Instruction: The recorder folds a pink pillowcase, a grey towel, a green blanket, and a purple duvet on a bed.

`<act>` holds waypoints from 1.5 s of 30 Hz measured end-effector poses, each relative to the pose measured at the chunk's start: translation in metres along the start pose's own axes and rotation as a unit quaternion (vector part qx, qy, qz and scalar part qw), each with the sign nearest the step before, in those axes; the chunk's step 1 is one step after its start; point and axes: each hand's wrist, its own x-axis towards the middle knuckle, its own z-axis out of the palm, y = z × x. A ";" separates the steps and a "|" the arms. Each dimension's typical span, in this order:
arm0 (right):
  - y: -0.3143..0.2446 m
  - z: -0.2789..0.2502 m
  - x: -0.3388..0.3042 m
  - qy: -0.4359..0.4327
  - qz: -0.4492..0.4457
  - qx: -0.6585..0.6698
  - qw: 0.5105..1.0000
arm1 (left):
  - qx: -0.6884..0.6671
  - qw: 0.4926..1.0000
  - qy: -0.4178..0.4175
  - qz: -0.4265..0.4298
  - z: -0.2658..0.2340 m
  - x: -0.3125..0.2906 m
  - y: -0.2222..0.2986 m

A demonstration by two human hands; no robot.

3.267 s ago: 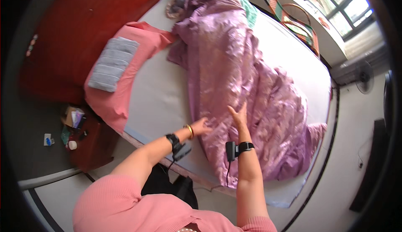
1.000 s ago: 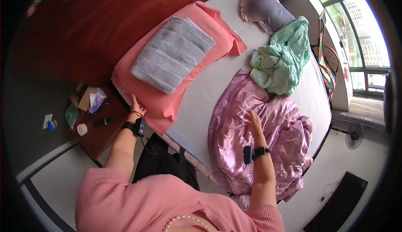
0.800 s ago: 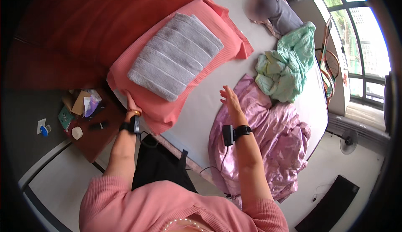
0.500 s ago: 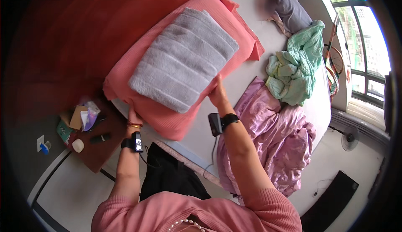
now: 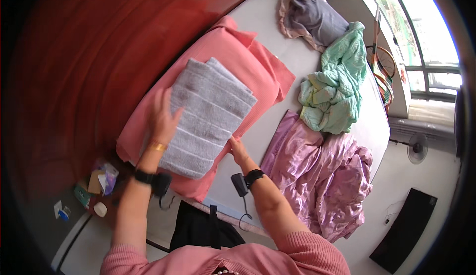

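Fingers of your left hand point(image 5: 161, 119) now lie spread flat on the grey folded towel point(image 5: 208, 116), having risen from the pink pillow's point(image 5: 238, 57) edge, while your right hand point(image 5: 238, 151) grips the pillow's near edge, so both hands have closed on the pillow.

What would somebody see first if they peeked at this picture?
First, the big grey towel in the middle, folded on a pink pillow at the head of the bed. The left hand lies flat on the towel, and the right hand touches its near edge. To the right, a shiny purple quilt lies crumpled, with a mint-green cloth beyond it.
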 end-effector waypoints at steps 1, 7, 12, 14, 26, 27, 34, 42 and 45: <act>-0.009 0.001 0.005 -0.049 0.078 -0.124 0.988 | 0.108 0.994 -0.020 -0.007 0.021 0.020 -0.001; -0.169 -0.094 0.070 0.009 -0.003 -0.553 0.833 | 0.212 0.977 0.019 -0.004 0.096 0.059 0.019; -0.252 -0.005 0.136 0.042 -0.267 -0.414 0.869 | 0.215 0.976 -0.007 -0.011 0.097 0.057 -0.009; -0.277 0.040 0.168 0.049 -0.267 -0.403 0.874 | 0.211 0.977 -0.010 -0.023 0.098 0.055 -0.018; -0.323 0.127 0.310 -0.018 -0.390 -0.209 0.897 | 0.201 0.979 -0.016 -0.009 0.108 0.055 -0.037; -0.327 0.128 0.319 -0.036 -0.355 -0.143 0.923 | 0.220 0.975 -0.019 -0.018 0.101 0.054 -0.043; -0.346 0.011 0.334 0.230 -0.295 0.187 0.908 | 0.230 0.972 -0.034 -0.021 0.105 0.053 -0.047; -0.390 -0.026 0.319 0.191 -0.347 0.143 0.907 | 0.208 0.977 -0.034 -0.008 0.125 0.060 -0.034; -0.370 -0.009 0.308 0.141 -0.276 0.284 0.907 | 0.225 0.973 -0.035 -0.019 0.113 0.056 -0.041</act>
